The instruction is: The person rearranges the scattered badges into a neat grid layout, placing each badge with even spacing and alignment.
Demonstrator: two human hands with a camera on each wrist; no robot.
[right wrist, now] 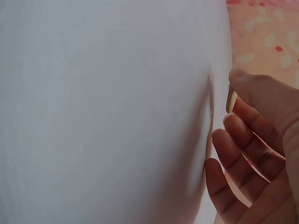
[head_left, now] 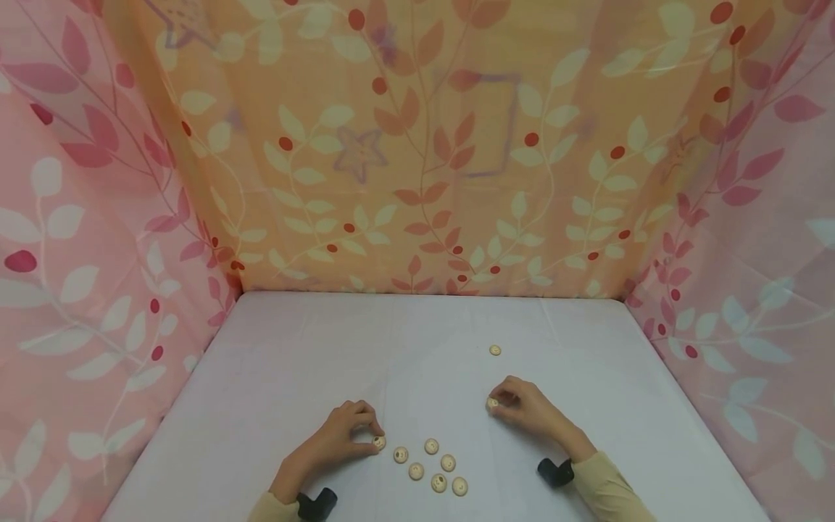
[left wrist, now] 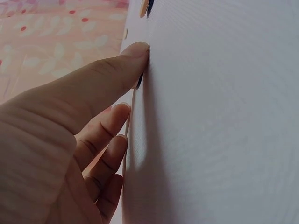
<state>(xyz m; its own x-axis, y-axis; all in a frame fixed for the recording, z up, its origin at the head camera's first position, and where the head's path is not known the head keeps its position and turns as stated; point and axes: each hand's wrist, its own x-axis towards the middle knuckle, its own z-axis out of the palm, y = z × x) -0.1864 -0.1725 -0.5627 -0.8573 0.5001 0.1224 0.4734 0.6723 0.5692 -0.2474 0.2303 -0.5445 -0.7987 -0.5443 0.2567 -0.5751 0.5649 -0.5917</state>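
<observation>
In the head view my left hand [head_left: 341, 436] is low over the white table. Its thumb and forefinger pinch a small round wooden disc [head_left: 379, 441] with dark marks on its face, right at the tabletop. The left wrist view shows the thumb [left wrist: 133, 58] largely hiding that disc. Farther right, my right hand [head_left: 531, 409] pinches another wooden disc [head_left: 492, 403] by its edge. From the right wrist this disc [right wrist: 231, 99] appears edge-on between thumb and fingers, the other fingers loosely bent. Several similar discs [head_left: 416, 471] lie in a loose cluster just right of my left hand.
A lone wooden disc [head_left: 495, 350] lies beyond my right hand, toward the back of the table [head_left: 293, 348]. Patterned cloth [head_left: 417, 217] hangs along the far edge, with pink cloth on both sides. Black wrist-worn devices [head_left: 556, 472] sit by each sleeve.
</observation>
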